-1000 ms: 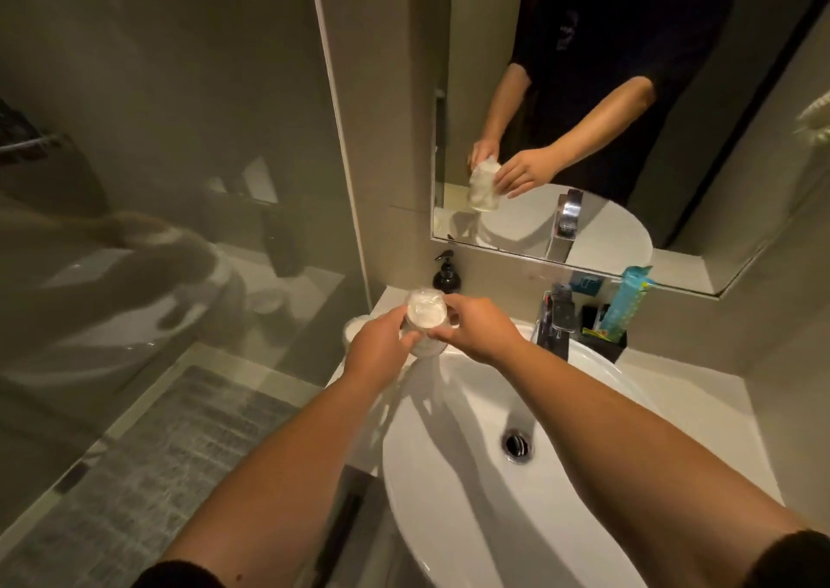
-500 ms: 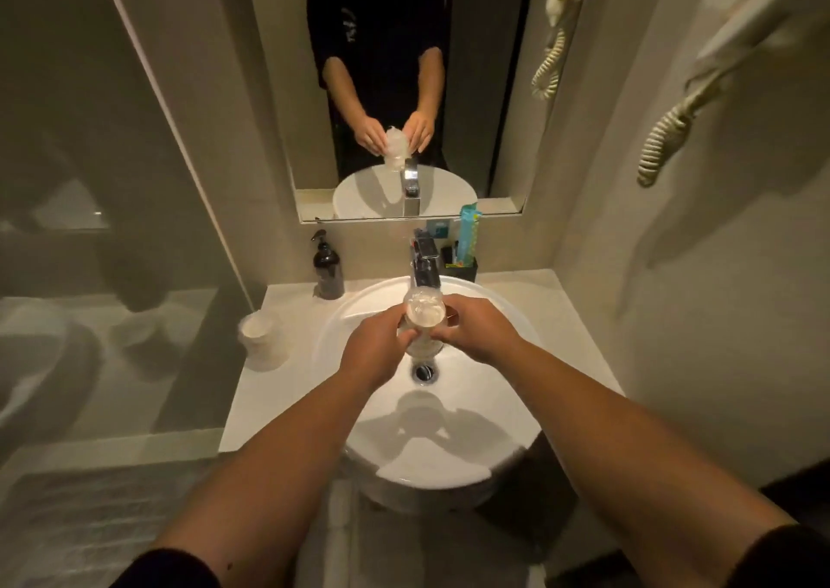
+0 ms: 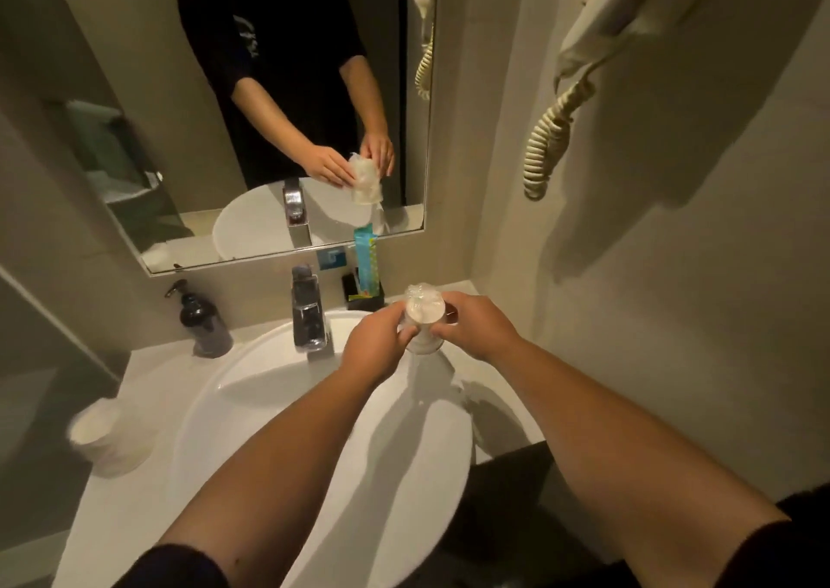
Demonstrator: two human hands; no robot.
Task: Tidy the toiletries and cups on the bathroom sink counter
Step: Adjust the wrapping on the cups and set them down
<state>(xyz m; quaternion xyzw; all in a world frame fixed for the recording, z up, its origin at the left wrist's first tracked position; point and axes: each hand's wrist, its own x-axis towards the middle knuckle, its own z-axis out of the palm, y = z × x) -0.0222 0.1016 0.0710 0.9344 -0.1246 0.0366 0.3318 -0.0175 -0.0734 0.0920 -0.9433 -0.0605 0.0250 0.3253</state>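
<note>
Clearly the tidying is only partway through. Both hands are closed on one clear cup (image 3: 423, 318) wrapped in crinkly plastic: the left hand (image 3: 375, 347) grips its near-left side and the right hand (image 3: 478, 327) pinches its right side, fingers curled around the wall. The cup hangs upright in the air over the right back edge of the sink (image 3: 251, 408), just in front of the small black holder (image 3: 366, 298) with the turquoise packet (image 3: 366, 260) standing in it — it touches neither the holder nor the desk (image 3: 503, 408), as far as I can tell. A second cup (image 3: 105, 435), also pale and wrapped, sits alone at the left front of the desk, well apart from everything else, so it looks not yet dealt with. The dark pump bottle (image 3: 204, 320) stands upright at the back left beside the tap (image 3: 307, 313), and seems in a reasonable place already. My judgement: the held cup needs setting down on the right side near the holder, then the left cup likely wants bringing over to join it — the rest appears orderly enough.
</note>
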